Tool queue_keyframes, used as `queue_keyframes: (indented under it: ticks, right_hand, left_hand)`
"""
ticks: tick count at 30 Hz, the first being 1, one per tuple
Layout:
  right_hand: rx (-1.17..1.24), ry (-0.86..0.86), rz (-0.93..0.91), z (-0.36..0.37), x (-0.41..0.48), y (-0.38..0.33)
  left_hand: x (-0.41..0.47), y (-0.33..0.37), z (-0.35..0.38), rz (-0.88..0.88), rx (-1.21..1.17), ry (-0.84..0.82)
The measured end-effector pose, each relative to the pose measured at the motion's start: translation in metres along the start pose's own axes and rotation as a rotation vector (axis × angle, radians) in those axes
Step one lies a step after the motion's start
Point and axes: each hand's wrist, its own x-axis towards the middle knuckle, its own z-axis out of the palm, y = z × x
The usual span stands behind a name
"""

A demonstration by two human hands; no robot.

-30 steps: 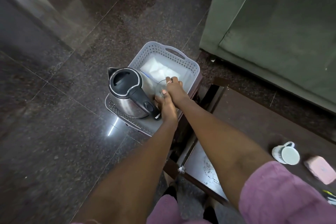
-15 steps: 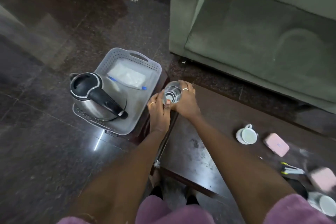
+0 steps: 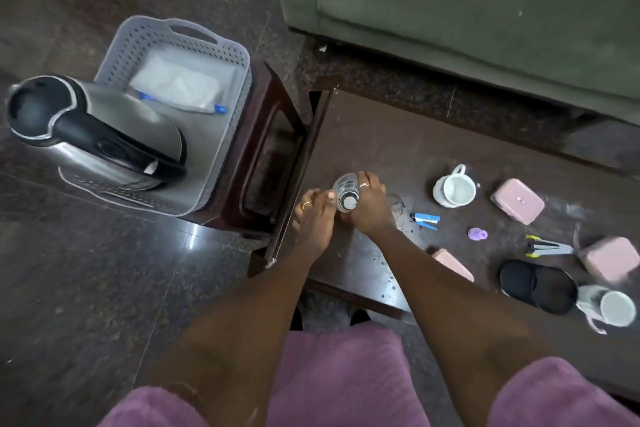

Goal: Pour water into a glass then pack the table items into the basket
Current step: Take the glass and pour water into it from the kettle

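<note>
**Item 1. Glass** (image 3: pixel 346 192): clear, seen from above, held over the left end of the table (image 3: pixel 398 142). Whether its base is set on the tabletop cannot be told.

**Item 2. Right hand** (image 3: pixel 370 210): fingers are wrapped round the glass from its three o'clock side; a ring is worn.

**Item 3. Left hand** (image 3: pixel 313 222): placed at the glass's eight o'clock, thumb laid against the glass wall, fingers curled below it; a ring is worn.

**Item 4. Basket** (image 3: pixel 180 45): grey, perforated, set on a dark wooden stool (image 3: pixel 273 135) at ten o'clock from the glass, just beside the table end.
- Kettle (image 3: pixel 93 135): steel, with black lid and handle, stood in the basket's near-left part.
- White packet (image 3: pixel 176 87): laid flat in the far part.

**Item 5. Loose items on the table**, listed from the glass:
- White cup (image 3: pixel 453 189), three o'clock.
- Pink box (image 3: pixel 517 201), three o'clock, beyond the cup.
- Blue clip-like tool (image 3: pixel 426 220), four o'clock.
- Small purple piece (image 3: pixel 478 233), four o'clock.
- Flat pink item (image 3: pixel 452 263), five o'clock, partly hidden by the right forearm.
- Yellow-and-grey tool (image 3: pixel 543 248), four o'clock.
- Second pink box (image 3: pixel 611 258), blurred, four o'clock.
- Black oval item (image 3: pixel 538 286), four o'clock.
- White mug (image 3: pixel 613 307), just beside the black item.

**Item 6. Green sofa** (image 3: pixel 485 10): one o'clock, beyond the table.
</note>
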Motion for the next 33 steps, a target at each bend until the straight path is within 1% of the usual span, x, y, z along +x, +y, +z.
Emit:
queue_keyframes:
  ticks: [3, 6, 11, 15, 18, 20, 22, 25, 27, 30, 33]
  right_hand:
    - [0.027, -0.016, 0.010, 0.005, 0.000, -0.002]
    - [0.041, -0.029, 0.014, 0.008, 0.000, -0.005]
    - [0.027, -0.014, 0.018, 0.013, 0.003, -0.007]
    - [-0.044, -0.047, 0.051, 0.013, 0.000, -0.014]
    - [-0.160, -0.074, 0.090, 0.007, -0.004, -0.028]
    - [-0.207, -0.064, 0.088, 0.002, -0.008, -0.044]
    - [-0.189, -0.070, 0.024, -0.001, -0.010, -0.070]
    - [-0.021, -0.113, -0.092, -0.001, -0.013, -0.120]
    - [0.108, -0.141, -0.166, -0.002, -0.017, -0.163]
    - [0.298, -0.229, -0.241, -0.003, -0.026, -0.226]
    - [0.430, -0.311, -0.260, 0.004, -0.035, -0.275]
  left_hand:
    - [0.006, -0.005, 0.004, 0.009, 0.013, -0.002]
    - [0.009, -0.008, 0.007, -0.009, 0.010, 0.031]
    - [0.012, -0.006, 0.007, -0.031, 0.035, 0.029]
    - [0.009, -0.009, 0.002, -0.047, 0.085, -0.008]
    - [0.005, -0.012, -0.012, 0.013, 0.093, 0.030]
    - [0.003, -0.014, -0.026, 0.051, 0.054, 0.124]
    - [0.000, -0.017, -0.044, 0.016, -0.008, 0.300]
    - [-0.009, -0.024, -0.078, -0.081, -0.160, 0.613]
    - [-0.015, -0.034, -0.106, -0.108, -0.217, 0.763]
    - [-0.018, -0.047, -0.145, -0.113, -0.347, 0.899]
    - [-0.011, -0.059, -0.185, -0.114, -0.511, 0.952]
